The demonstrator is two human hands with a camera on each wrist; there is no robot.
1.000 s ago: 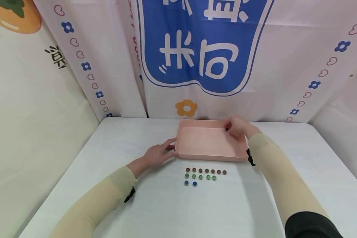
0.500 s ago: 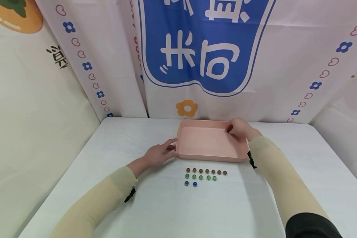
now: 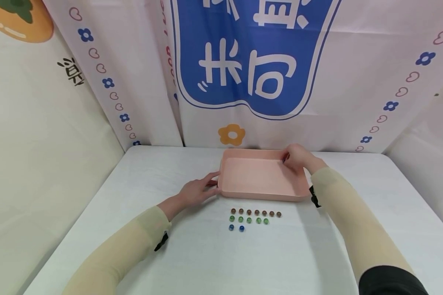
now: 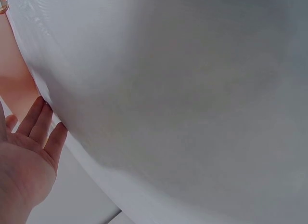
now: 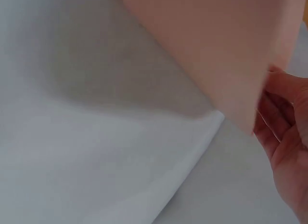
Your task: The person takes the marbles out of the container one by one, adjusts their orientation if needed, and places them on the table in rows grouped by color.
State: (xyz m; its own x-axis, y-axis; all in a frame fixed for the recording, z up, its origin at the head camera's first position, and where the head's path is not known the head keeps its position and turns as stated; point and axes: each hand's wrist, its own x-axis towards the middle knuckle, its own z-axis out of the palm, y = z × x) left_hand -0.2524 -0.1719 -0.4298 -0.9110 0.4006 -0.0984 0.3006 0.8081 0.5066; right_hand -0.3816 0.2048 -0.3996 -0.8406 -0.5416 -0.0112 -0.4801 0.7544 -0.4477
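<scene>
A shallow pink tray (image 3: pixel 254 174) lies on the white table. Inside its back right corner, my right hand (image 3: pixel 298 157) pinches a small dark blue marble (image 3: pixel 284 161), mostly covered by the fingers. In the right wrist view the tray's wall (image 5: pixel 207 55) hides the marble and the fingertips of that hand (image 5: pixel 288 132). My left hand (image 3: pixel 195 191) touches the tray's left side with its fingers extended. In front of the tray are a row of several brown marbles (image 3: pixel 256 212), a row of several green marbles (image 3: pixel 249 220) and two blue marbles (image 3: pixel 241 228).
The white-covered table (image 3: pixel 192 262) reaches forward to a printed cloth backdrop (image 3: pixel 336 102) close behind the tray. Pale cloth walls stand on the left (image 3: pixel 40 143) and right (image 3: pixel 428 164).
My right hand shifts very slightly right within the tray's corner, still pinching the blue marble, which has become less visible. My left hand, the tray and the marble rows keep their places.
</scene>
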